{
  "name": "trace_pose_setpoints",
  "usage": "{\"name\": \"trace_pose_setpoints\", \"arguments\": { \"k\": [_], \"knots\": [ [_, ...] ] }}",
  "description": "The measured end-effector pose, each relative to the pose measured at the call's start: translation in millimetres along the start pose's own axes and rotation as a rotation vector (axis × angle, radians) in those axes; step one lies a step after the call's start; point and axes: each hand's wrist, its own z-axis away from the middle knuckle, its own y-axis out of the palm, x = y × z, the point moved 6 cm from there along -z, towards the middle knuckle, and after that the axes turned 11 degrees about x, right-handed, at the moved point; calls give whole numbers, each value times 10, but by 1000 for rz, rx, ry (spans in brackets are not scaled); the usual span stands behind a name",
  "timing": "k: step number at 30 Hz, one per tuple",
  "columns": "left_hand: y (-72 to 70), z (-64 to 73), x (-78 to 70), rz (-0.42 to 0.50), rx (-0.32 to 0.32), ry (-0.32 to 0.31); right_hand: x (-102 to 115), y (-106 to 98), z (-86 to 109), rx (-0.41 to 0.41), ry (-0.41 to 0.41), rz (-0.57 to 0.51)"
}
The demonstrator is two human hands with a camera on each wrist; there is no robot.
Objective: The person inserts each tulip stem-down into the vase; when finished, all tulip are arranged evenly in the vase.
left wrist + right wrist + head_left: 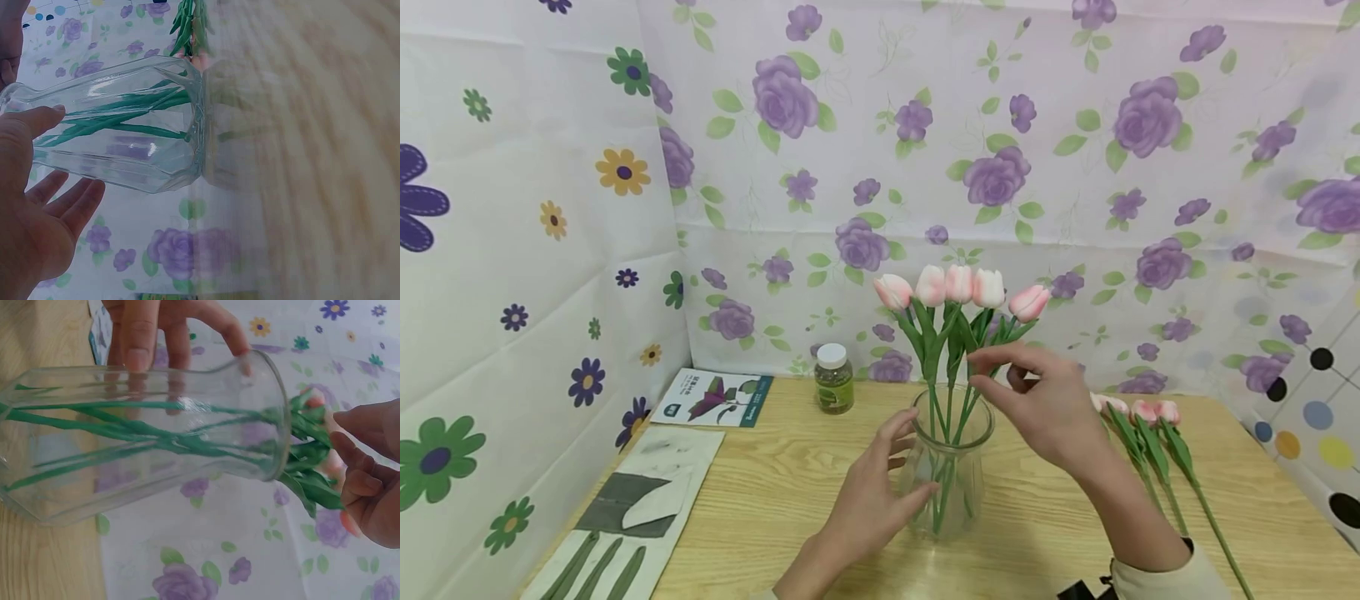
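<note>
A clear glass vase [951, 492] stands upright on the table, with several pink-and-white artificial tulips [958, 285] in it; their green stems [125, 112] cross inside the glass. My left hand [874, 492] is at the vase's left side, fingers spread and slightly bent, thumb in front of the glass; whether it touches is hard to tell. Up at the leaves [309, 456], just above the vase's rim, is my right hand [1045, 404]. Its thumb and index finger are bent beside the stems with a small gap between the tips, and no stem shows pinched there.
More tulips [1172, 450] lie on the table [775, 500] to the right. A white-capped jar [833, 383] stands behind left of the vase. A printed booklet [711, 398] and a patterned cloth or sheet [632, 508] lie along the left edge. Flowered curtains hang behind.
</note>
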Motion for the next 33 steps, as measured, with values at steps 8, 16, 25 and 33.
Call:
{"name": "trace_pose_setpoints", "arguments": {
  "k": [8,16,25,33],
  "knots": [
    [-12,-19,-8,-14,-15,6,-274,-395,100,-118,67,-110],
    [-4,-4,3,-2,-10,-6,-623,-596,270,-139,113,-130],
    [4,4,10,4,-12,-10,-909,-592,439,-122,153,-136],
    [1,-2,2,6,-19,5,-1230,-608,648,-89,243,-135]
  ]
}}
